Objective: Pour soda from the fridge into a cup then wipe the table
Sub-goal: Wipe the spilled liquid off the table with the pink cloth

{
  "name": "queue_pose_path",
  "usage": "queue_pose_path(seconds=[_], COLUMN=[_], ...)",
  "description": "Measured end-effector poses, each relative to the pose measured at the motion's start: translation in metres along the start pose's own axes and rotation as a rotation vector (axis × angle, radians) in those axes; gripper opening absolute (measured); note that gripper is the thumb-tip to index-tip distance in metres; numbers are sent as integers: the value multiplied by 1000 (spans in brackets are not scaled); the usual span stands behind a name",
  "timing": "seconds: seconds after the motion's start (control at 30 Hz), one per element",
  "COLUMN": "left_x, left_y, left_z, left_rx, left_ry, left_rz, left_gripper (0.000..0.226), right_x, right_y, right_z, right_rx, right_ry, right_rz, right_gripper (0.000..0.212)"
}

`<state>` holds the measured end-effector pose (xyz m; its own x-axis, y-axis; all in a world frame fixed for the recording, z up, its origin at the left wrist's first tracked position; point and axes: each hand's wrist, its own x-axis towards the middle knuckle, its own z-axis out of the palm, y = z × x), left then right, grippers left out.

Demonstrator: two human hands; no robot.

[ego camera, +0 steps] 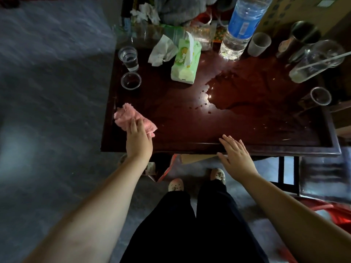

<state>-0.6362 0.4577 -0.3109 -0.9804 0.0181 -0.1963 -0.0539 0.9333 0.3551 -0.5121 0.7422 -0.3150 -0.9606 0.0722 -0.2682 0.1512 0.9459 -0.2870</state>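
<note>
A: The left hand (139, 137) lies flat, fingers straight, pressing the pink cloth (131, 118) onto the near-left corner of the table (190, 147). The right hand (234, 154) is spread, palm down, over the front rim and holds nothing. I can't tell whether it's touching or just above.

B: And the puddle (247, 92) sits well apart from that cloth, over on the right half, shiny on dark wood.

A: That's the worry. A wide sweep could push liquid over the front edge, right above the person's shoes (175, 185). One small cloth against that much spill may only smear it.

B: Look at the clutter, too. The tipped glass (319, 61) with its straw lies just beside the puddle, and a small glass (321, 95) stands near its right edge. A careless swipe could knock either one off.

A: The tissue pack (186, 65) is near the puddle's left edge, and it could soak through if liquid gets shoved that way.

B: What about the taller clear cup (130, 57) and the low cup (131, 80) at far left? Is that soda?

A: There's something dark low in both, but I can't say what. I see no soda bottle, and the big clear bottle (241, 25) is cut off at the top.

B: The table's right end runs into shadow, so how far the spill reaches there is hard to make out.
</note>
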Motion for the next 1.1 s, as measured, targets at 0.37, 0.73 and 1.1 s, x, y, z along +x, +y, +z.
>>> queue_pose_path(seconds=[0.37, 0.73, 1.1], left_x=[-27, -13, 15], left_y=[61, 120, 144], left_z=[37, 49, 82], left_rx=[-76, 11, 174], left_ry=[-22, 52, 67], left_rz=[95, 162, 219], left_gripper=[61, 61, 66], right_x=[0, 3, 44], right_y=[0, 39, 96], right_z=[-3, -17, -25], right_rx=[34, 206, 188], right_ry=[4, 362, 499], right_rz=[-5, 188, 583], right_gripper=[54, 53, 44])
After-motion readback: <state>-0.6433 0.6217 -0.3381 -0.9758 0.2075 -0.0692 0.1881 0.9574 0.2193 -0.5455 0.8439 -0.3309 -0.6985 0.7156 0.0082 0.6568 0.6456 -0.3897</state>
